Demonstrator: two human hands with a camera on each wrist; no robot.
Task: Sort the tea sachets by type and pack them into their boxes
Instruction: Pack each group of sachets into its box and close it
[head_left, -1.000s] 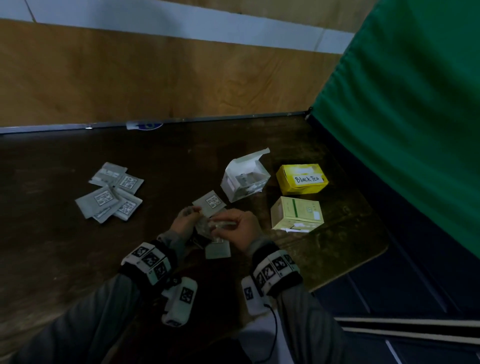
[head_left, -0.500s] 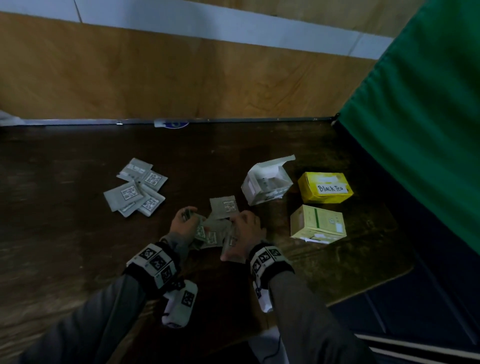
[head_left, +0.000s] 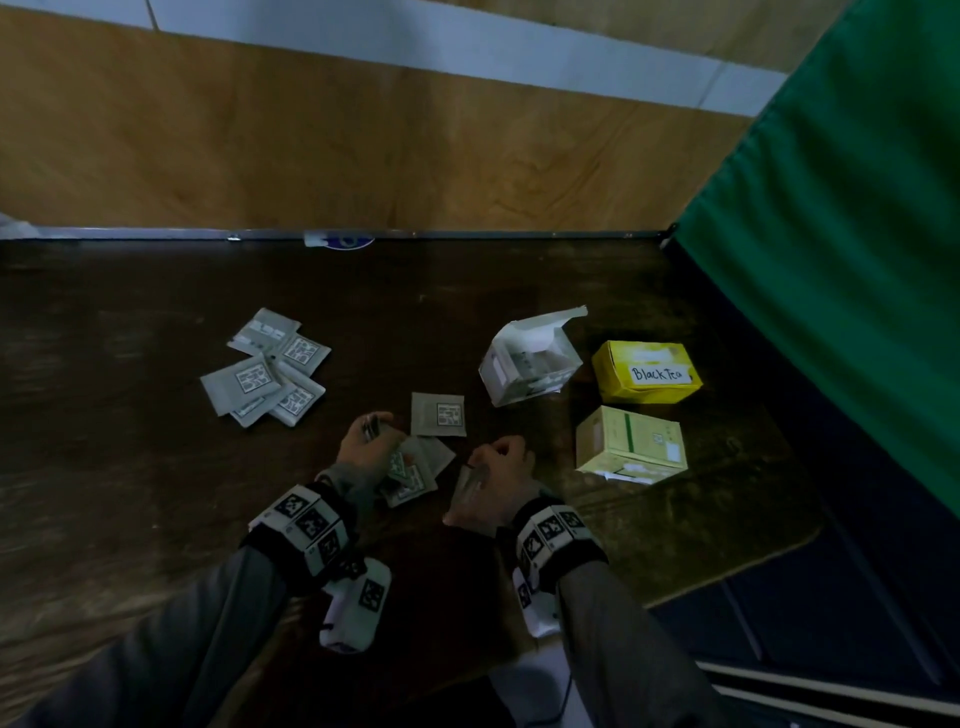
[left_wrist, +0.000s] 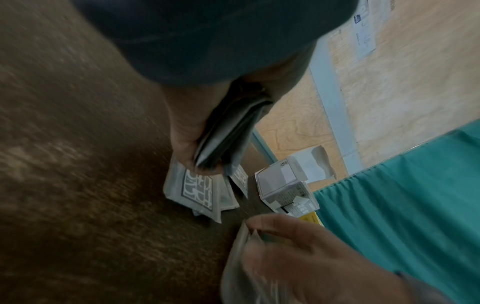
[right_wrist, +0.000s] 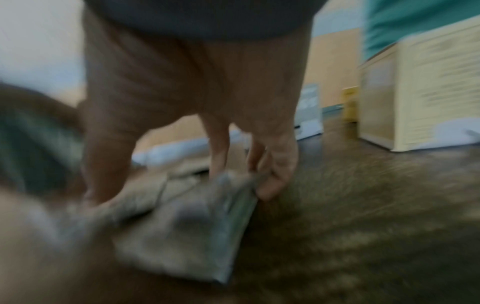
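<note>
My left hand (head_left: 370, 441) grips a small stack of grey tea sachets (left_wrist: 228, 135) on edge. More sachets (head_left: 415, 475) lie on the dark table just below it. My right hand (head_left: 493, 478) pinches one grey sachet (right_wrist: 197, 222) by its top edge, low over the table. A single sachet (head_left: 438, 414) lies flat beyond the hands. A pile of several sachets (head_left: 267, 374) sits to the left. An open white box (head_left: 527, 358) stands to the right, with a yellow box labelled Black Tea (head_left: 647, 371) and a pale green box (head_left: 628, 439) beside it.
The dark wooden table (head_left: 156, 493) ends at a wood-panel wall (head_left: 311, 145) behind. A green curtain (head_left: 841, 234) hangs at the right, past the table's edge. The right wrist view is motion-blurred.
My hands have drawn apart: the right hand has pulled one sachet away to the right of the stack, and the left hand keeps its stack. The head view has shifted.
</note>
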